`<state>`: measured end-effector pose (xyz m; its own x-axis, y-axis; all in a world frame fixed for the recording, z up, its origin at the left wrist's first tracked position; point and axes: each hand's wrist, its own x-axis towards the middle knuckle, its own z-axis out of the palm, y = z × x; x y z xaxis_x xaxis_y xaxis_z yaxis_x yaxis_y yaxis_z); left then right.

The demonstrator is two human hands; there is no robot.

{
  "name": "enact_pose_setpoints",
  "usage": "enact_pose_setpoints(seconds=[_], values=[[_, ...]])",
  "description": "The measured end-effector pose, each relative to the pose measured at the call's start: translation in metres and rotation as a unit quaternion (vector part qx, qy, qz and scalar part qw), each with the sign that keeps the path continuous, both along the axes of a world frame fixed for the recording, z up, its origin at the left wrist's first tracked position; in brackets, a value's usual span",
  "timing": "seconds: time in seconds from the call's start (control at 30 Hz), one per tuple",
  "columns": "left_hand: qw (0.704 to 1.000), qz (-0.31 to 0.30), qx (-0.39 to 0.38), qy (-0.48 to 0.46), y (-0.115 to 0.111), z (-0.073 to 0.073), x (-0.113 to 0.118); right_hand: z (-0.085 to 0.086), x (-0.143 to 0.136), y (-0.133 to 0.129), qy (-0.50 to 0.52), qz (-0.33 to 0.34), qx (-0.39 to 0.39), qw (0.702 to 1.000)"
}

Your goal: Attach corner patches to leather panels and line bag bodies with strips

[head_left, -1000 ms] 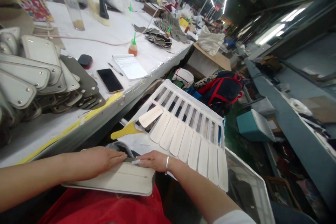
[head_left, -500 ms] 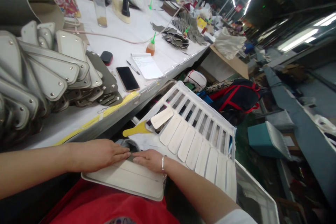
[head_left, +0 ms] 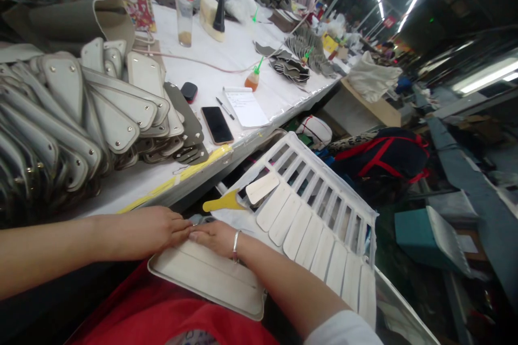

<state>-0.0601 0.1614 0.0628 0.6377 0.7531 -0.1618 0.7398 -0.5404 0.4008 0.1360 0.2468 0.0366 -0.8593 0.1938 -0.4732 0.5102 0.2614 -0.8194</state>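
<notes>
A cream panel (head_left: pixel 210 275) with a line along its length and a darker rim lies tilted over the red cloth at my front. My left hand (head_left: pixel 162 232) rests at its upper left edge, fingers pressed together. Meeting it fingertip to fingertip, my right hand (head_left: pixel 214 236), with a silver bangle at the wrist, lies on the panel's upper edge. What the fingertips pinch is hidden. Just beyond them is a small grey piece, mostly covered. Cream strips (head_left: pixel 297 226) lie in a row on a white slatted rack (head_left: pixel 324 172), beside a yellow strip (head_left: pixel 222 202).
Grey riveted pieces (head_left: pixel 109 113) are heaped on the white table (head_left: pixel 162 183) at left. A phone (head_left: pixel 217 125), pen, notepad (head_left: pixel 245 108), glue bottle (head_left: pixel 253 80) and red-lidded jar (head_left: pixel 184 16) stand or lie farther along. A teal bin (head_left: pixel 424 237) is at right.
The view has shifted, so the table things sit farther right. My hands have drawn closer together, the right one now overlapping the left fingertips at the panel's upper edge.
</notes>
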Motion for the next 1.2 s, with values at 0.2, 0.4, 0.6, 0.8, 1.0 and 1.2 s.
enact_pose_setpoints(seconds=[0.2, 0.4, 0.6, 0.8, 1.0, 1.2], values=[[0.999, -0.028, 0.025, 0.023, -0.007, 0.007, 0.009, 0.002, 0.005, 0.001, -0.014, 0.011, -0.003, 1.000], [0.991, 0.016, 0.087, 0.098, -0.011, 0.020, 0.042, 0.016, 0.099, 0.003, -0.102, -0.109, -0.061, 0.987], [0.997, 0.019, 0.023, 0.077, -0.014, 0.016, 0.097, 0.020, 0.159, -0.022, -0.008, -0.247, 0.027, 0.969], [0.997, 0.060, 0.029, 0.040, -0.023, 0.002, 0.121, 0.025, 0.139, -0.054, 0.051, -0.156, 0.370, 0.914], [0.995, 0.074, 0.053, 0.031, -0.027, -0.001, 0.115, 0.070, 0.149, -0.095, 0.121, -0.203, 0.317, 0.919], [0.993, 0.082, 0.069, 0.042, -0.032, -0.001, 0.118, 0.080, 0.197, -0.110, 0.037, -0.429, 0.164, 0.888]])
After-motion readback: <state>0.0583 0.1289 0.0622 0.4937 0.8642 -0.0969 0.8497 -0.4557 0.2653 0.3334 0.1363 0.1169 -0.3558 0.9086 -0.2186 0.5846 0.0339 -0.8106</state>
